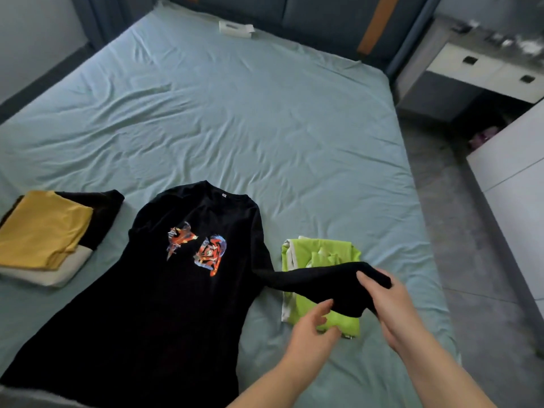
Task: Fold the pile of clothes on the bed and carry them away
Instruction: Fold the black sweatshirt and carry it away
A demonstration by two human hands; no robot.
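The black shirt (164,304) lies spread front-up on the bed (235,113), close to the near edge, with its collar pointing away from me and a red and orange print (195,247) on the chest. Its sleeve (309,279) on my right side stretches out sideways and is lifted off the sheet. My right hand (385,307) has the end of that sleeve, with the fingers curled over the cuff and the dark cloth bunched in the grip. My left hand (309,331) sits just below the sleeve with relaxed, slightly spread fingers and holds nothing; its fingertips (326,304) reach the sleeve's lower edge, but I cannot tell whether they touch it.

Directly under the raised sleeve and my hands lies a folded lime-green garment (323,251), so the sleeve crosses over it. On the other side of the shirt, just beside its shoulder, rests a folded stack (44,231): yellow on top, black beneath it, something pale at the bottom. A small white object (236,27) lies far off by the dark headboard (323,16). To my right, beyond the mattress edge, are the grey floor (471,260), white drawers (482,69) and a white cabinet (515,178).
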